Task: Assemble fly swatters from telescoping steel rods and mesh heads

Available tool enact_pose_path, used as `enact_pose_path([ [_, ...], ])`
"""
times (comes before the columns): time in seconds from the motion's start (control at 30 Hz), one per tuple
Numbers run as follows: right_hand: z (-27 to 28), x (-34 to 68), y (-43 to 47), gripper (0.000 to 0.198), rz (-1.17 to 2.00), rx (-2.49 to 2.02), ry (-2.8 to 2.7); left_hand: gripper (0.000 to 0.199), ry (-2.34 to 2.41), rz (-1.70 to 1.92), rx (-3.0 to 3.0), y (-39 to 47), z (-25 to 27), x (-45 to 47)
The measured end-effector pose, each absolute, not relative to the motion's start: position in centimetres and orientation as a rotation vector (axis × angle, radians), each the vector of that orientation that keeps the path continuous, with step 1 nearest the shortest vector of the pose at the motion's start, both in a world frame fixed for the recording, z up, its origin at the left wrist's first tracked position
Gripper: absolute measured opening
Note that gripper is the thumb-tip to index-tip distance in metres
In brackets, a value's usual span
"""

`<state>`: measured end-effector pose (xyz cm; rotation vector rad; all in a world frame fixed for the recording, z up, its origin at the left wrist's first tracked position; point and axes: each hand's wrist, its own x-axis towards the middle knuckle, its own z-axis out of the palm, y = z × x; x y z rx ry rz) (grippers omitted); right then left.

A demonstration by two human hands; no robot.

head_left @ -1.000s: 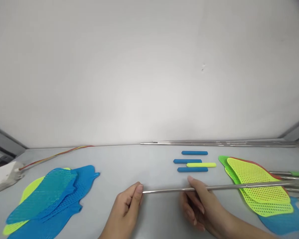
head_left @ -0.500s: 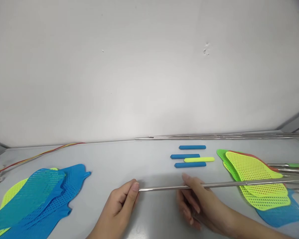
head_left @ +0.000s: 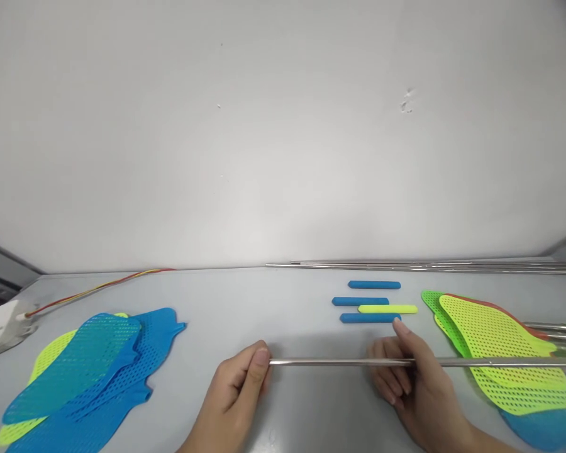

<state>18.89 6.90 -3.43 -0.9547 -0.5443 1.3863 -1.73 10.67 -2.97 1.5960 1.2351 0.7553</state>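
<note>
- Left hand (head_left: 238, 393) pinches the metal rod (head_left: 339, 362) at its end, lower centre, keeping it level.
- Right hand (head_left: 412, 377) grips mid-rod, index fingertip near the blue grip sleeve (head_left: 368, 318).

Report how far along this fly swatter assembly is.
Done: some swatters at the right edge already show rods, with yellow-green heads stacked there. In hand: the left hand pinches one end of a bare metal rod and the right hand grips it further along. Left: loose grips, blue heads on the left and spare rods by the wall.
</note>
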Motion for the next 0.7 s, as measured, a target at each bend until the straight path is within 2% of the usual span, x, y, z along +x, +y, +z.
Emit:
enact_pose_path([
  [0.27,-3.4,19.1,7.2,0.054,1.472,-0.916,-0.540,0.037,0.893,0.417,2.146,10.4,-3.1,-1.9],
  [0.5,-4.0,19.1,6.6,0.050,1.504,-0.887,-0.730,0.035,0.850,0.522,2.308,10.6,-4.8,-2.2],
  [0.7,-3.8,19.1,6.4,0.049,1.542,-1.002,-0.950,0.038,0.895,0.477,2.263,10.4,-4.2,-2.0],
])
